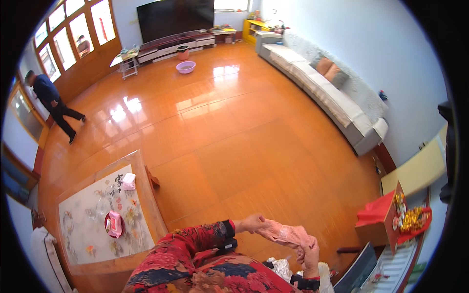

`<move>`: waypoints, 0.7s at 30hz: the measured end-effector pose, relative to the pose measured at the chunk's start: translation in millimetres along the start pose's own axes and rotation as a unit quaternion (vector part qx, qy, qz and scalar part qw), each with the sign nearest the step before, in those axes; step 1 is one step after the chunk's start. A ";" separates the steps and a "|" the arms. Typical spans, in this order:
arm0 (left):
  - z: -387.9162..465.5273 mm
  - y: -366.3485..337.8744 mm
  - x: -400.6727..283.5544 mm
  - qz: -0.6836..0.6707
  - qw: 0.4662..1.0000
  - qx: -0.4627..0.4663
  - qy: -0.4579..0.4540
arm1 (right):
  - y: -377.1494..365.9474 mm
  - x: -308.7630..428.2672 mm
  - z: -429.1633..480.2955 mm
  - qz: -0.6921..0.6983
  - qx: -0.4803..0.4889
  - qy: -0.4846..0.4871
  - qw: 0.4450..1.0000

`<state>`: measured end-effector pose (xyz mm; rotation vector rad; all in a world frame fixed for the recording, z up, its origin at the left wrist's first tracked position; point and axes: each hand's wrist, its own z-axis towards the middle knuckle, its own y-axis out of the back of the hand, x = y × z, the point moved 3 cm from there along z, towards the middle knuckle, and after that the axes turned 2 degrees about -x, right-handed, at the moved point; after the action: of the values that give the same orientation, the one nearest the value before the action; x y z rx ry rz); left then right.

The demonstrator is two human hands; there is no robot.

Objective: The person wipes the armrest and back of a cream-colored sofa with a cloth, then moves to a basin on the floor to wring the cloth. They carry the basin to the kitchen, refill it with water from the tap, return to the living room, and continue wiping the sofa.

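Note:
A pink cloth (280, 234) with a paler patch is stretched out in front of my body, above the orange floor. Its left end is pinched in my left hand (252, 223). My right hand (310, 259) grips the other end, where the fabric bunches over the fingers. Both sleeves belong to a red floral garment (205, 256). Below and partly behind my right hand lies white crumpled material (283, 269), too hidden to identify. What kind of cloth item this is, I cannot tell.
At left is a table (146, 219) bearing a red dish (107, 227) and tissue packs. A red-draped cabinet (377, 232) stands at right. Beyond are a long sofa (311, 78), a purple basin (186, 67) and a television (176, 20). A person (47, 93) walks at far left.

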<state>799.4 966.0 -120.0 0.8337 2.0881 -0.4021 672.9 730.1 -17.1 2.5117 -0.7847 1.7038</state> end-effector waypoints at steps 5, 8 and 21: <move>43.5 87.3 -45.2 -0.034 0.995 -0.086 -0.032 | -38.7 48.4 124.1 -0.048 0.031 -0.036 0.998; 93.7 139.7 -79.2 -0.017 0.992 -0.104 -0.063 | -66.6 59.3 222.7 -0.074 0.065 -0.062 0.993; 221.7 397.8 -235.6 0.063 0.867 -0.425 -0.254 | -419.1 176.5 555.2 -0.214 0.534 -0.142 0.805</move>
<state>1303.9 1036.8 -61.8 0.2719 1.4614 0.3454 1375.2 872.5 21.5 3.1866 1.0644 1.8709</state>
